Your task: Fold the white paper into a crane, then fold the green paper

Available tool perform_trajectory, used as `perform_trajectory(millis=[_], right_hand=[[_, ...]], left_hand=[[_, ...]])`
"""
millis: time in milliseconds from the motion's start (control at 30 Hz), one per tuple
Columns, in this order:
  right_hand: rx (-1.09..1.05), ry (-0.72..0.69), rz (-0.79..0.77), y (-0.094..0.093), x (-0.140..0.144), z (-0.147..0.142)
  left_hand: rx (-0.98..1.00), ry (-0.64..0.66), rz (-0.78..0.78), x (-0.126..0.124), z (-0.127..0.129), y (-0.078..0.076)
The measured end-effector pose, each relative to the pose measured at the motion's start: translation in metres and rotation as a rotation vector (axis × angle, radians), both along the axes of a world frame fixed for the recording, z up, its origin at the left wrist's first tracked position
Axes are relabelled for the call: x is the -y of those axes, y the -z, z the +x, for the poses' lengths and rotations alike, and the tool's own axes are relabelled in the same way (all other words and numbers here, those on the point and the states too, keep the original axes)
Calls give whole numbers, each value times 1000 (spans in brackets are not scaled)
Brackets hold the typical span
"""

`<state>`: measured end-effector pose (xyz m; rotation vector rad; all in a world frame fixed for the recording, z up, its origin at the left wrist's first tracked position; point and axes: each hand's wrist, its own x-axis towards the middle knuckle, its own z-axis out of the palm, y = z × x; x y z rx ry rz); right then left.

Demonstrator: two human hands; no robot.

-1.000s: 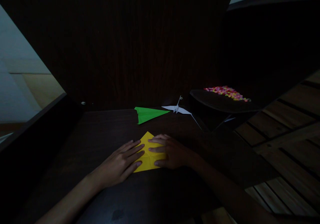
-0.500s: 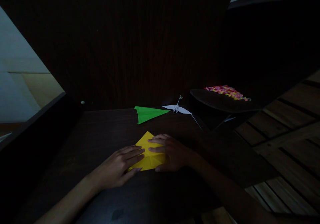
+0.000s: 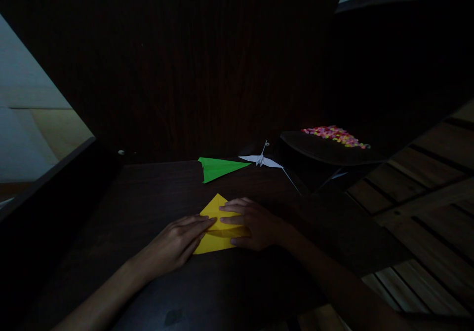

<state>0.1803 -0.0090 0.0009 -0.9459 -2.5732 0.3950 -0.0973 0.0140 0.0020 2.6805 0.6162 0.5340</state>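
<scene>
Paper (image 3: 217,225), yellow, lies under our left hand (image 3: 176,246) and right hand (image 3: 254,224), fingers flat and together; we press evenly, near the green plane (image 3: 218,167)

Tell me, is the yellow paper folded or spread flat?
Folded: the yellow paper shows creases and a pointed tip under both flat hands.

A green paper plane (image 3: 218,168) lies on the dark table (image 3: 148,198). A white paper bird (image 3: 261,160) sits beside it. Colourful beads (image 3: 335,136) lie further right.
</scene>
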Motion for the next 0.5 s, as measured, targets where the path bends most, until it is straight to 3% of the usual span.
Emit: perform_trajectory(millis=[500], right_hand=[[40, 72, 93, 0, -3, -5]], left_hand=[[42, -142, -122, 2, 3, 2]])
